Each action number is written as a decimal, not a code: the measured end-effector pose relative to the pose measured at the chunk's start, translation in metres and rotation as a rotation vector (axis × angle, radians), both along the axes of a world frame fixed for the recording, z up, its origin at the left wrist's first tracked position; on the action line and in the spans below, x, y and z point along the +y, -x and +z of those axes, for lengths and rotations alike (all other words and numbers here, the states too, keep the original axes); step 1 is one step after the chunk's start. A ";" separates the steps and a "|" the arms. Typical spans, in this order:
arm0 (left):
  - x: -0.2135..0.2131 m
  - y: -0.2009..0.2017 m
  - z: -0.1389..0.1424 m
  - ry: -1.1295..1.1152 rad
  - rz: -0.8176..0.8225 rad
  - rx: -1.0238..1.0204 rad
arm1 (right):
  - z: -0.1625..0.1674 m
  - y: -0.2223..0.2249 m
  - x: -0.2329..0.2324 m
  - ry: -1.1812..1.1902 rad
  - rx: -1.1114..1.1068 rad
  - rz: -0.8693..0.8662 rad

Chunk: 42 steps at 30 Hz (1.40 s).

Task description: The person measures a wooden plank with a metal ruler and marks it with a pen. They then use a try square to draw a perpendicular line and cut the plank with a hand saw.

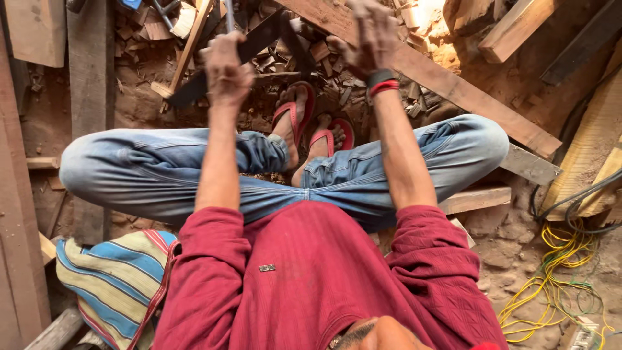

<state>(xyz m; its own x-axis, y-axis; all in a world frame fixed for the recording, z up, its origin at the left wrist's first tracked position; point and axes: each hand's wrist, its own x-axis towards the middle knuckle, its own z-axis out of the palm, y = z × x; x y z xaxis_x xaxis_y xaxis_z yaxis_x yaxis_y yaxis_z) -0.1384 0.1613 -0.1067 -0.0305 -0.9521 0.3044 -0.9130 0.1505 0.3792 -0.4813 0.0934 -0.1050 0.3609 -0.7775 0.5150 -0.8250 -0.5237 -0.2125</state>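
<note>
Left hand (227, 71) grips one dark bar (240, 55); right hand (372, 35) above — blurred

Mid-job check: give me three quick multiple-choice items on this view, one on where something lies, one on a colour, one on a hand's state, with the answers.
1. Where does the yellow wire lie?
A. on the lap
B. on the ground at lower right
C. over the long plank

2. What colour are the sandals?
A. red
B. green
C. black

3. What is the left hand doing?
A. lying open on a knee
B. gripping a dark flat bar
C. holding the striped cloth

Answers:
1 B, the yellow wire is coiled on the dirt at lower right.
2 A, the sandals have red straps.
3 B, the left hand is closed around the dark flat bar.
</note>
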 end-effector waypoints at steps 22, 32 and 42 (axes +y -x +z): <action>0.026 -0.023 -0.008 -0.486 0.371 -0.174 | -0.018 0.029 0.006 -0.314 0.223 -0.345; 0.026 0.032 0.004 -0.416 0.068 0.020 | 0.012 0.019 0.002 -0.498 0.271 -0.352; 0.009 0.044 0.043 -0.191 -0.034 0.299 | 0.018 0.014 0.006 -0.514 0.212 -0.430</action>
